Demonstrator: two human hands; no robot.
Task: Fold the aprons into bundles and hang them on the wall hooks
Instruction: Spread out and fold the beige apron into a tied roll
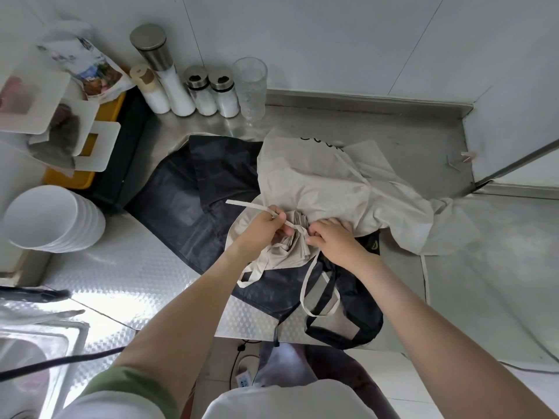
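The bundle (282, 252), gathered beige apron cloth, lies at mid-counter (136, 267) on top of the black apron (187, 201). Loose beige cloth spreads from it toward 1 o'clock. The left hand (261, 226) pinches the strap (251, 206), whose free end runs off toward 10 o'clock. The right hand (334, 237), at 3 o'clock of the bundle, grips it with curled fingers at the knot (299, 229). The knot sits between the hands, nearer the right. Judgement: tightening calls for a left-hand pull along the strap's 10-to-4 line while the right hand anchors.
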